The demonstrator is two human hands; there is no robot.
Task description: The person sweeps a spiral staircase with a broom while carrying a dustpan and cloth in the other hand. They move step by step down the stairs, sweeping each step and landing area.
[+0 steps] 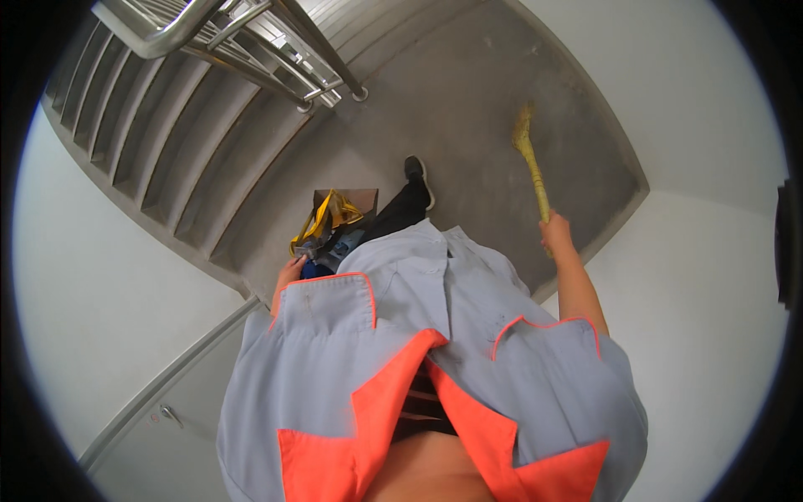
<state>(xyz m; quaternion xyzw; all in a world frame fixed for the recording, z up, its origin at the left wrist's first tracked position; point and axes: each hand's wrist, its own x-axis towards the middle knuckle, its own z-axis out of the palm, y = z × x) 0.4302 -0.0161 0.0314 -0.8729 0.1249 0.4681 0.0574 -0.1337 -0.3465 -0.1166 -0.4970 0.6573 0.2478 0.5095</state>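
Observation:
My right hand (556, 233) grips the handle of a yellow straw hand broom (532, 163), whose bristles point away from me over the grey landing floor. At my left side, my left hand (292, 273) is closed around the top of a carried bundle. A dustpan (361, 199) with a brownish pan, a yellow bag or cloth (335, 210) and a dark blue item (315, 270) hang together there. What exactly my left fingers hold among these is partly hidden by my grey jacket.
Stairs (182, 138) run off to the left, beside a stainless steel railing (251, 75) whose posts meet the landing. White walls stand left and right. A door with a lever handle (169, 414) is at the lower left. My shoe (415, 169) rests on the landing.

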